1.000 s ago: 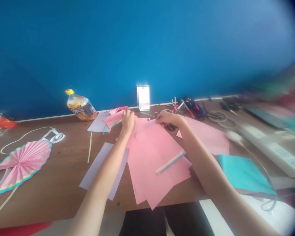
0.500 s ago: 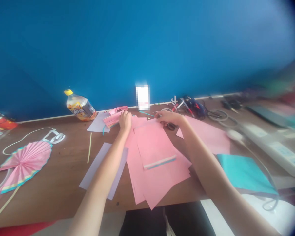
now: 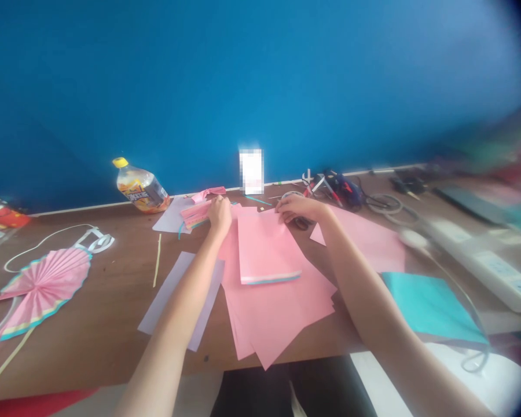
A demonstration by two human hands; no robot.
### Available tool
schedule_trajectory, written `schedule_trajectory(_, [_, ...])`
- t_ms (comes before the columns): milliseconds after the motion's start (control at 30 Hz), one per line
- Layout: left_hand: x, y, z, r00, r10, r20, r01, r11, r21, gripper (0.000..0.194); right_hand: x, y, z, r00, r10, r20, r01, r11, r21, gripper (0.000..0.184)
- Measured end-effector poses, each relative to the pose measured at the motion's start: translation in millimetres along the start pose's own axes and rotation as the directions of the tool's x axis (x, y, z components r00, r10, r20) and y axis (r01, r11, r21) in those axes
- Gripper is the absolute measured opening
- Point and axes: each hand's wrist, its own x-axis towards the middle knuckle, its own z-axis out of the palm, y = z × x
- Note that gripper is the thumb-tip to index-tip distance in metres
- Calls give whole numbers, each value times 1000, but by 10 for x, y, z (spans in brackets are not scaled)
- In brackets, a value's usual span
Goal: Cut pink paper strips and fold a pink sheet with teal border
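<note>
My right hand (image 3: pixel 301 209) pinches the upper right corner of a pink paper sheet (image 3: pixel 269 246). White and blue strips run along the sheet's near edge. Under it, larger pink sheets (image 3: pixel 286 324) are spread on the table. My left hand (image 3: pixel 220 215) is closed at the right end of a pleated pink paper (image 3: pixel 195 217) with striped edges; its fingertips are partly hidden. A narrow blue strip sticks out at the left end of the pleated piece. Below my left forearm lies a lavender sheet (image 3: pixel 169 292), and another lavender sheet (image 3: pixel 167 219) sits farther back.
A pink paper fan (image 3: pixel 47 289) rests at the left beside white tape (image 3: pixel 101 242). A yellow-capped bottle (image 3: pixel 141 188) leans near the blue wall. To the right are another pink sheet (image 3: pixel 369 237), a teal paper (image 3: pixel 432 304), cables and a power strip (image 3: pixel 499 272).
The striped pink sheet has shifted, its near edge now farther from me and more level. My left hand and the pleated paper have moved slightly left; my right hand stays nearly in place.
</note>
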Motion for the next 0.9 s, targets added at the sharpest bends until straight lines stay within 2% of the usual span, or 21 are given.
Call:
schedule_trajectory(200, [-6, 24, -29, 997, -54, 55, 55, 998, -16, 34, 6, 15, -48, 999, 30, 20, -28, 995, -98, 26])
schedule_trajectory(533, [14, 6, -95, 994, -48, 101, 48, 999, -6, 29, -19, -29, -33, 997, 62, -55, -78, 932, -354, 23])
schedule_trajectory(667, [21, 40, -111, 989, -43, 139, 32, 996, 80, 37, -37, -72, -27, 992, 114, -58, -127, 921, -369, 27])
schedule_trajectory(900, [-25, 113, -105, 996, 18, 86, -32, 986, 164, 47, -85, -161, -2, 995, 43, -94, -73, 937, -342, 33])
